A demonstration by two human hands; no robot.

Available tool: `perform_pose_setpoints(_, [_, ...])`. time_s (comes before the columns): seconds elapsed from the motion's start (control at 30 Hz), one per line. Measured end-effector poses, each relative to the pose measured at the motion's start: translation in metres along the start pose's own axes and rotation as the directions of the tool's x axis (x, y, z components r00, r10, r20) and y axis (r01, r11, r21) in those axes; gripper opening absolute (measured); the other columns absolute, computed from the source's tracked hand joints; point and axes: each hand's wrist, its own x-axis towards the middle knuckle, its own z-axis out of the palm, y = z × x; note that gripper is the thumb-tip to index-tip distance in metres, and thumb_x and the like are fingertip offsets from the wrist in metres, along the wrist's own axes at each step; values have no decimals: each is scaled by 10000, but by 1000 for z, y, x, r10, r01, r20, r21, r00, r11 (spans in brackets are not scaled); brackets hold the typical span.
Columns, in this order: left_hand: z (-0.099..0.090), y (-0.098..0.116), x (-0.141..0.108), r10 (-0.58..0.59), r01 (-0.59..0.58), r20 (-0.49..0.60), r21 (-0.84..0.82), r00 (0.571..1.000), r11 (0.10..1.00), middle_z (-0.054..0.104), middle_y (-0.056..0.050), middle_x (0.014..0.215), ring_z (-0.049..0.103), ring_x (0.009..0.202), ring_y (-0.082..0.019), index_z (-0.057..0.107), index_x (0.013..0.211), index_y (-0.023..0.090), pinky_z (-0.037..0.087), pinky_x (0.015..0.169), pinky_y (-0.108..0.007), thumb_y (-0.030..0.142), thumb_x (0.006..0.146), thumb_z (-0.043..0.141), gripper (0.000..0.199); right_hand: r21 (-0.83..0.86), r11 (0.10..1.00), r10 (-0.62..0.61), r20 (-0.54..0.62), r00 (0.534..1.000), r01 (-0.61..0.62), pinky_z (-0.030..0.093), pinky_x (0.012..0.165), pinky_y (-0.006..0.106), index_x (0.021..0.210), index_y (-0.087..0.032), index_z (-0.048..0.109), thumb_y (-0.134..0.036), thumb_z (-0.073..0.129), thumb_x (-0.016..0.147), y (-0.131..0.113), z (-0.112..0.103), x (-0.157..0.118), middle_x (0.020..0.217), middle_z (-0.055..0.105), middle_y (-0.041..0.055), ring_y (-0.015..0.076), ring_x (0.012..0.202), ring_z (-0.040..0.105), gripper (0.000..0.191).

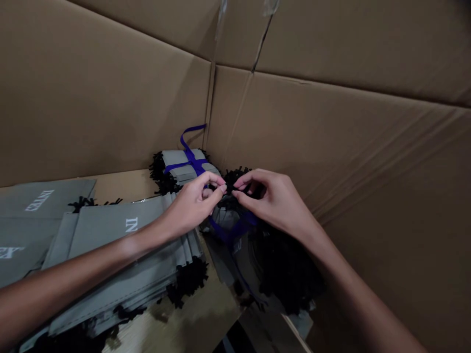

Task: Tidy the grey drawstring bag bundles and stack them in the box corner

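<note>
Bundle under the hands: a tied stack of grey pouches (245, 264), sitting in shadow below and between the two hands, close to the right cardboard wall (368, 162).
Its look: dull grey faces darkened by shade, white lettering too dim to read surely, and a thick mass of black cord ends (287, 274) spilling along the right side.
Its ribbon: a purple band (228, 236) crosses the pouches, with a thin length running down toward the near edge.
Black tuft: short, frayed-looking cord ends (237, 175) stand just behind the fingertips.
Left hand: the left hand (195, 200) has its thumb and forefinger drawn together at the tips; whether a cord lies between them, I cannot tell.
Right hand: the right hand (277, 196) faces it, thumb and forefinger curled close; its grip on anything is too dark to tell.
Second bundle: light-grey pouches (178, 171) near the corner, crossed by purple ribbon (190, 156) whose loose end rises against the cardboard.
Left pile: layered grey pouches (99, 220) with black cords, white letters partly hidden by the left forearm.
Far left: flat grey pouches (69, 189) with white lettering.
</note>
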Motion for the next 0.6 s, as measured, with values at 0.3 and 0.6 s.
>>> perform_pose_setpoints(0.3, [1, -9, 0, 25, -25, -2, -35, 1000, 999, 521, 68, 686, 533, 574, -134, 623, 1135, 247, 369, 523, -250, 399, 1065, 606, 168, 30, 999, 32, 36, 999, -33, 477, 683, 282, 907, -218, 800, -179, 786, 844, 1, 3, 2, 885, 806, -1, 153, 744, 667, 75])
perform_pose_setpoints(0.6, [1, -12, 0, 21, -22, -8, -41, 1000, 999, 524, 69, 676, 549, 580, -137, 633, 1137, 257, 386, 521, -239, 450, 1077, 614, 203, -28, 999, 46, -6, 999, -46, 467, 679, 299, 943, -232, 812, -271, 832, 860, 2, 7, 5, 929, 821, 11, 170, 754, 682, 94])
